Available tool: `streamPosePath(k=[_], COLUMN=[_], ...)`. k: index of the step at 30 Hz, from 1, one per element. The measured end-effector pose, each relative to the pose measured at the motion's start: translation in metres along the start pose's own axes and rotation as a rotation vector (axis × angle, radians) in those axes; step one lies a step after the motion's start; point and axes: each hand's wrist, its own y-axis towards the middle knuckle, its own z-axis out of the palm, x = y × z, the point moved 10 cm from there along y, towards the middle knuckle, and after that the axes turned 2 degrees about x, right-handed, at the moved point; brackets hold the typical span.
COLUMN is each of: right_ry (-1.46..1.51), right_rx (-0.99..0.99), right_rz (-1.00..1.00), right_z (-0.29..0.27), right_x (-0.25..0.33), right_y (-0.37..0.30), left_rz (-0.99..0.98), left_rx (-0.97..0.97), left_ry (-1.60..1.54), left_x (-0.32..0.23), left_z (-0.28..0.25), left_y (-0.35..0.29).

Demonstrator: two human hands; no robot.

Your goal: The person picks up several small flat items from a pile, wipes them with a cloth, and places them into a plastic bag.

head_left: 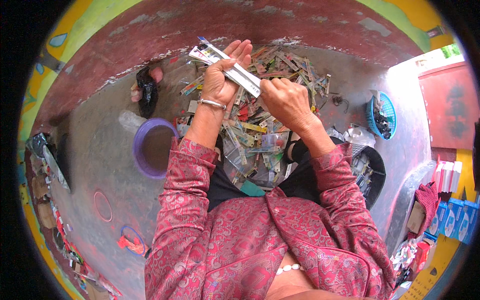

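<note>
Long, narrow white packets [242, 76], a few stacked at slightly different angles, lie across my left hand [220, 80]. That palm faces up with its fingers stretched out beyond the packets, while the thumb presses down on them. My right hand [287, 100] is closed round their near right end, fingers bent tightly. A blue tip shows at the packets' far left end; what they contain I cannot make out. Below both hands, a wide heap of similar narrow, colourful packets [252, 127] covers the floor between my legs.
A purple basin [136, 152] stands left, with a black plastic bag [146, 92] beyond it. On the right are a blue basket [392, 116] with dark items and a black tub [376, 172] of packets. Blue boxes [456, 220] line the right edge. A dark red wall [240, 25] closes the far side.
</note>
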Motion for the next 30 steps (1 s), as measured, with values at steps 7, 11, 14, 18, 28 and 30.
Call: streamPosePath(k=[7,11,14,18,28,30], right_ry=[0.601,1.178,1.012,0.562,0.512,1.276], right_rx=[0.105,-0.165,-0.503,-0.308,0.125,0.097], right_rz=[0.256,0.649,0.709,0.201,0.604,0.92], right_z=[-0.008,-0.016,-0.042,-0.012,0.033,0.061], right_x=[-0.038,-0.092,-0.099,-0.023,-0.106,-0.129], right_y=[-0.007,-0.019,-0.015,0.02,-0.041,-0.061], left_rz=[-0.034,-0.103,-0.162,-0.159,0.085,-0.005], left_rx=[0.24,0.235,0.178,0.171,0.171,0.211], left_ry=[0.053,0.111,0.173,0.014,0.048,0.054], left_x=[0.002,0.014,0.031,0.049,-0.023,-0.011], left_z=[0.042,0.042,0.038,0.035,0.032,0.037], left_y=[-0.01,-0.01,-0.011,-0.01,-0.002,-0.001])
